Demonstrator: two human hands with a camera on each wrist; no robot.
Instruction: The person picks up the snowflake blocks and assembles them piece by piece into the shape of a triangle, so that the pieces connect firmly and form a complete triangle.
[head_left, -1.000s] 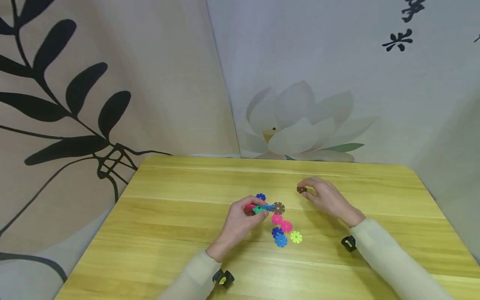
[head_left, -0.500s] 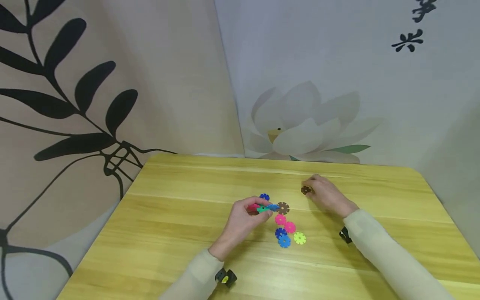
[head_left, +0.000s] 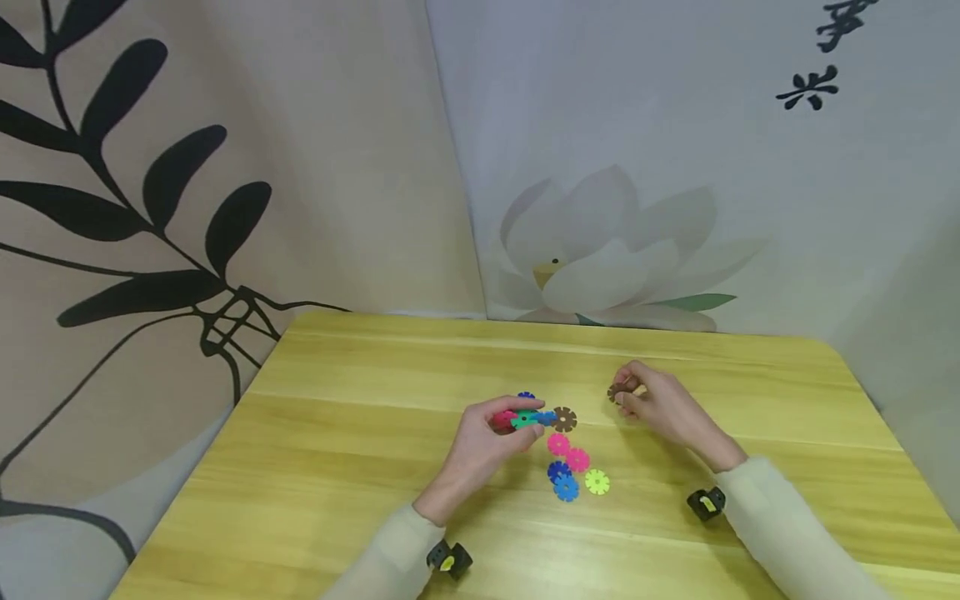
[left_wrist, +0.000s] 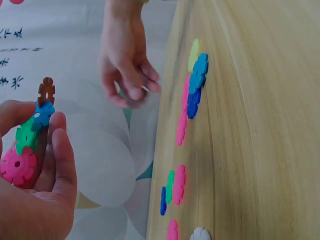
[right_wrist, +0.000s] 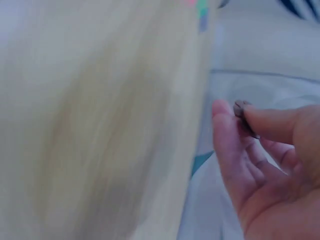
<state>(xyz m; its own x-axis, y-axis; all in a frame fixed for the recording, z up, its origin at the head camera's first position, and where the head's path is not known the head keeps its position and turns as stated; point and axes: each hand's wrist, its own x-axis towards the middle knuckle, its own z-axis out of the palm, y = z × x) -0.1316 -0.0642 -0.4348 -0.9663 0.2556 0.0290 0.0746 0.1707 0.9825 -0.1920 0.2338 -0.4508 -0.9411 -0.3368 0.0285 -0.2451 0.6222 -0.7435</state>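
Note:
My left hand grips a chain of notched interlocking plastic discs. In the left wrist view the chain runs from a pink disc through a green disc and a blue disc to a brown disc. To the right, my right hand pinches another brown disc between thumb and fingers, apart from the chain. Fingers cover part of this loose disc, and its image is blurred in the right wrist view.
On the wooden table lie pink discs, a light blue disc touching a dark blue disc, and a yellow-green disc. Another dark blue disc shows behind my left hand. A printed curtain hangs behind the table.
My right hand has turned and come slightly nearer to me, the brown disc still pinched in it. My left hand keeps its hold on the chain, which has tilted slightly. The head view has shifted a little.

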